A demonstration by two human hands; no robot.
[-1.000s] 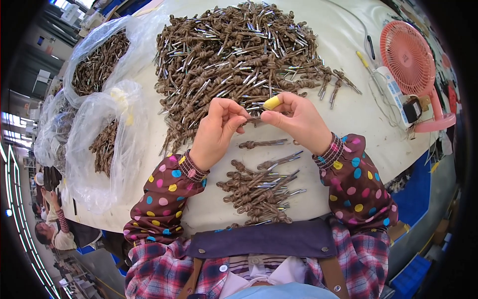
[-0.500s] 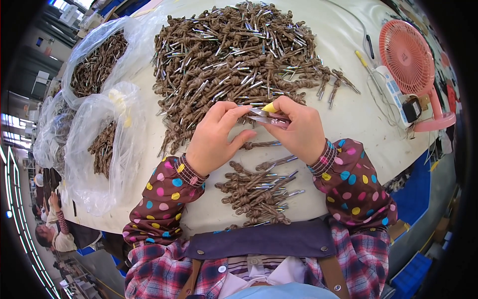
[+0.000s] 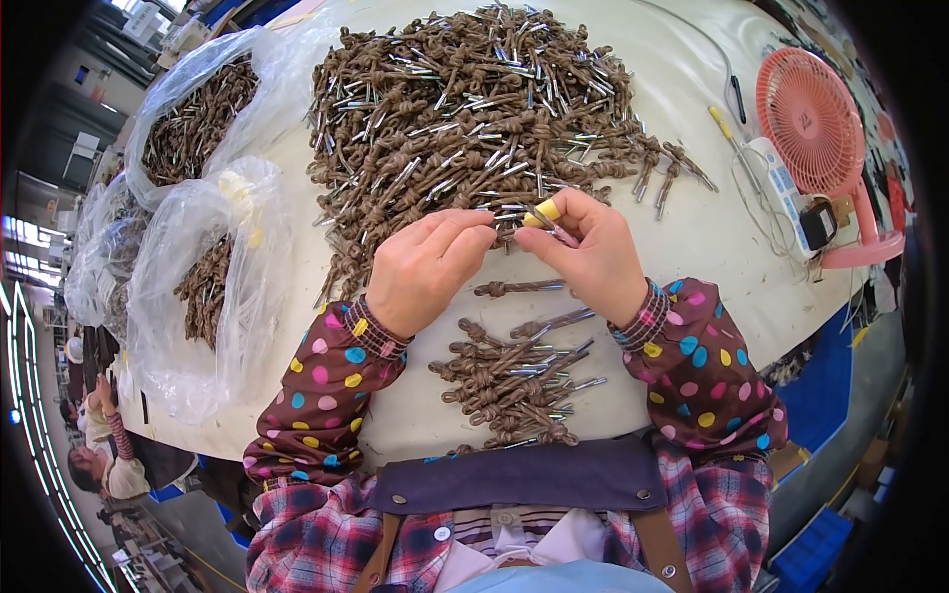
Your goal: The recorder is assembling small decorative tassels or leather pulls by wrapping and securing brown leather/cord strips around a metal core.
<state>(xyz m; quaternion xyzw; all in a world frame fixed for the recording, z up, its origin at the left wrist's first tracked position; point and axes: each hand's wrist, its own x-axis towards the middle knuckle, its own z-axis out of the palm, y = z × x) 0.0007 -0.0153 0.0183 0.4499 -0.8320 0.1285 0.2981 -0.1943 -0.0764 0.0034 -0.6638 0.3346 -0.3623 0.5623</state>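
Observation:
My left hand (image 3: 425,262) is closed in a pinch on a brown knotted cord (image 3: 503,235) with a metal tip, held just in front of the big heap. Between the thumb and fingers of my right hand (image 3: 598,252) is a small pair of thread snips (image 3: 556,229), mostly hidden by the hand, beside the cord. A yellow band (image 3: 541,211) shows at the right index finger. Beyond both hands lies the large heap of brown knotted cords (image 3: 465,109) with silvery tips. A single cord (image 3: 519,288) lies below the hands, and a smaller pile (image 3: 509,381) sits nearer me.
Clear plastic bags (image 3: 262,287) holding more cords stand at the left. On the right are a pink fan (image 3: 811,124), a white power strip (image 3: 776,183) with a black plug, and a yellow-handled tool (image 3: 722,124). Another person (image 3: 114,465) is at far left.
My hands have come closer together, and the left fingers have closed from a wider spread. The snips' blades, seen open before, are now turned and largely covered.

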